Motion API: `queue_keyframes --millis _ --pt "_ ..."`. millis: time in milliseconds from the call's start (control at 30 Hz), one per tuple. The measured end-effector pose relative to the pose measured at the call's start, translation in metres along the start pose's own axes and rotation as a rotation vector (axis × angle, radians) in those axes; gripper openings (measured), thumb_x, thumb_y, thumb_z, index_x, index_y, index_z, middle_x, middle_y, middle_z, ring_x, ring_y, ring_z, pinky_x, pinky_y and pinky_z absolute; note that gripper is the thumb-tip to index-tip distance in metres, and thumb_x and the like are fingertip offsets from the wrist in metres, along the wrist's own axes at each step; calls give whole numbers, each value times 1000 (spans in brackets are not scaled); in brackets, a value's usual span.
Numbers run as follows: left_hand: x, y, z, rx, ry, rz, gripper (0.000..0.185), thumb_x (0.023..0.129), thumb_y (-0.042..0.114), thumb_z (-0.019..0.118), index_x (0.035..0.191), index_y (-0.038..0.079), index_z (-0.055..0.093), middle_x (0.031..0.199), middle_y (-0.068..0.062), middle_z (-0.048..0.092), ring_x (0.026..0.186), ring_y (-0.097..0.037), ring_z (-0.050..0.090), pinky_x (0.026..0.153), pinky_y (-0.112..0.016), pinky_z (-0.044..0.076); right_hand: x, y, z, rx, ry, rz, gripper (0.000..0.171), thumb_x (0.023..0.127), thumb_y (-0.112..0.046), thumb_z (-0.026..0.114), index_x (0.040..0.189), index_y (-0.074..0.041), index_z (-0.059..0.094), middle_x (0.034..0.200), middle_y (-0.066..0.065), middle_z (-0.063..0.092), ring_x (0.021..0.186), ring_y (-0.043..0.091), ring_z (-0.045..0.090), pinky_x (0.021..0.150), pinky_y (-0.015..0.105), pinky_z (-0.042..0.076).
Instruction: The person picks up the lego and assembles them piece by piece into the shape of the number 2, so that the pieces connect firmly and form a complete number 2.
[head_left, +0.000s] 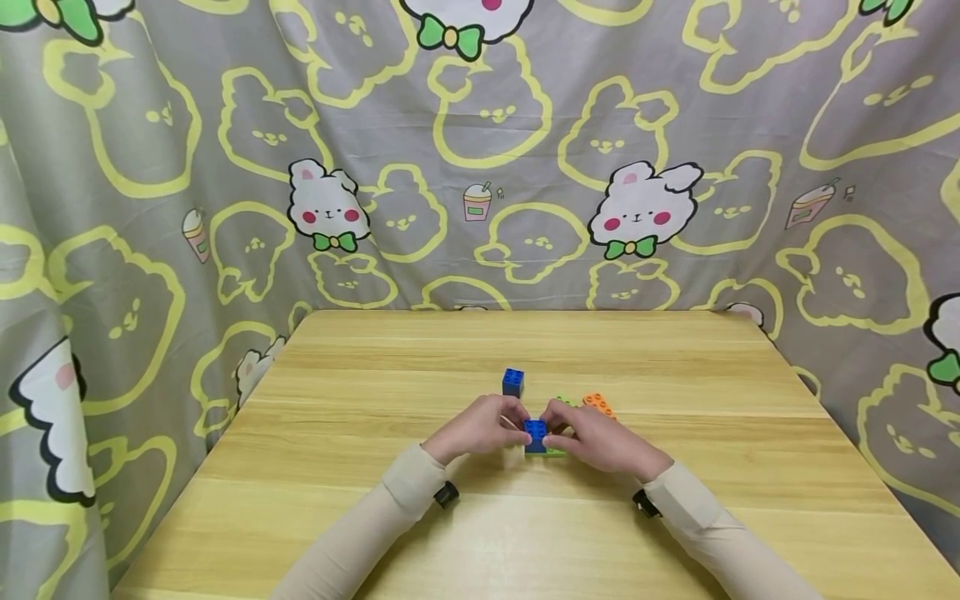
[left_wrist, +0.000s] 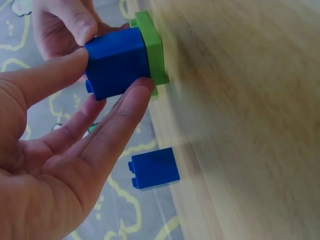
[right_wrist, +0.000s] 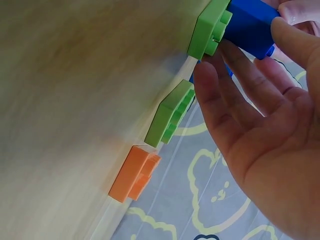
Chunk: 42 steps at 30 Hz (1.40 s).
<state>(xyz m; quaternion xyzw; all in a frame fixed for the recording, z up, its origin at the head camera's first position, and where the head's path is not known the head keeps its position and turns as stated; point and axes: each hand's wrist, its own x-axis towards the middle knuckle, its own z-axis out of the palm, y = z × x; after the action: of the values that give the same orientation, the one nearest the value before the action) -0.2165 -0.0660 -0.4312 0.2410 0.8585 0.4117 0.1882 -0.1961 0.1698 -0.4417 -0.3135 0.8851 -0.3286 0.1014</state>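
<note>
So both hands meet near the middle of the wooden counter, working on the same little stack of blocks. The left hand pinches a blue block between thumb and fingertips, and that block sits on top of a flat green plate which rests right on the counter. The right hand comes in from the other side and its thumb and fingers are on the same blue block too, so it's gripped from both sides; the right wrist view shows the fingers fairly straight along the block's side with the fingertips touching near the green plate's edge. A second blue block stands on its own a bit farther back on the counter, apart from the hands, studs up. Just to the right of the stack there's another green plate lying flat, and next to that an orange plate, also flat, both close behind the right hand's knuckles. The person has long beige sleeves on, and a grey curtain with bunny prints hangs all around behind the counter.
</note>
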Motion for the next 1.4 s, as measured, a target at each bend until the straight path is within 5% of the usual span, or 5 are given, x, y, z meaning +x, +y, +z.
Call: queue_keyframes --millis 433,633,933,1400 --pt "-4 1 -1 9 -6 26 22 92 14 77 110 8 66 108 -6 69 98 -23 74 81 -31 61 1 0 0 -16 10 0 19 102 -35 64 117 -24 61 109 -12 71 102 10 68 88 33 57" --pt "-3 1 -1 23 1 17 21 92 16 77 109 9 66 106 -4 69 98 -23 74 81 -31 61 0 -2 -8 -55 60 35 30 101 -32 67 126 -15 64 105 -8 69 97 10 66 86 35 57" --pt "-1 1 -1 23 4 6 22 92 16 78 109 8 67 105 -3 69 99 -21 74 83 -32 60 -4 5 -28 -62 146 72 37 95 -22 75 127 -7 64 110 7 70 96 17 66 86 44 57" --pt "-1 0 -1 37 3 -8 22 91 16 78 109 9 67 105 -1 68 100 -20 74 82 -30 60 -23 36 -69 -57 173 153 60 87 -25 83 137 -3 56 110 14 64 88 15 63 79 35 56"
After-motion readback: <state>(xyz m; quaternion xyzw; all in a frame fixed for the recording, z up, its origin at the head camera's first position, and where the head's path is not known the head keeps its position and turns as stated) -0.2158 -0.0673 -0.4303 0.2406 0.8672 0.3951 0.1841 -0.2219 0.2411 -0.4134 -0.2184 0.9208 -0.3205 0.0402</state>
